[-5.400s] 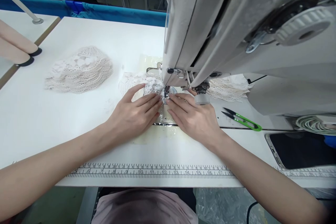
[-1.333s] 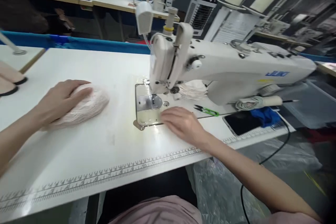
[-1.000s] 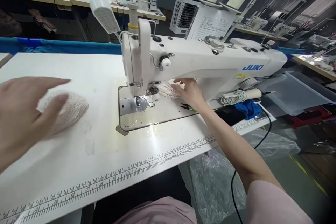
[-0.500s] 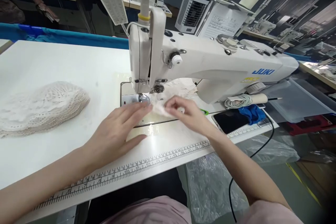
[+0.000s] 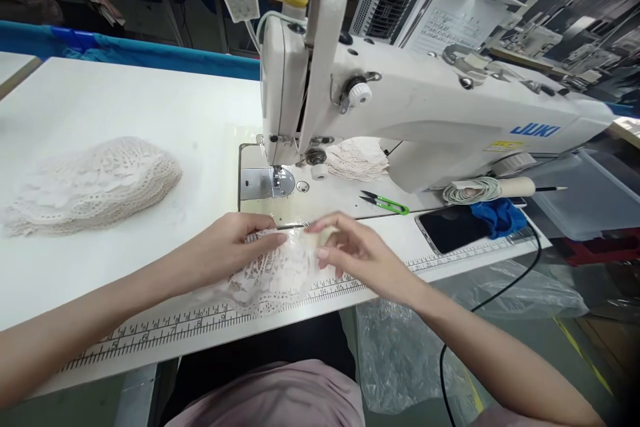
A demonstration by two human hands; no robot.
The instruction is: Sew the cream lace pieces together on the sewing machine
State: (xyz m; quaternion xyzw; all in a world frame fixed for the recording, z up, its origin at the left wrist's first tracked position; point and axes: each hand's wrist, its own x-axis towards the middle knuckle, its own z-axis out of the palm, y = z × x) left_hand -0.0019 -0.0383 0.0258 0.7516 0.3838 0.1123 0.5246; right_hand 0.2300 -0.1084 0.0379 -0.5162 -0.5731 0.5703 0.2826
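Observation:
My left hand [image 5: 250,240] pinches a white lace piece [image 5: 273,273] between thumb and fingers, over the table's front edge. The lace hangs toward me, across the printed ruler. At its right edge is my right hand [image 5: 355,250], with thumb and forefinger apart; whether a fingertip touches the lace is blurred. Just beyond the hands stands a white sewing machine [image 5: 400,107]. Its presser foot [image 5: 277,177] has no cloth under it. Green-handled thread snips [image 5: 385,203] lie on the machine bed, right of the needle plate.
A stack of lace pieces [image 5: 100,183] lies on the left of the table [image 5: 210,107]. More lace [image 5: 357,159] rests behind the needle, under the machine arm. On the right are a phone [image 5: 447,230], blue cloth [image 5: 500,219] and a cord-wound roll [image 5: 473,190].
Both hands have come back from the needle area toward the table's front edge, bringing the lace with them. The snips and needle plate are uncovered. The view has shifted slightly.

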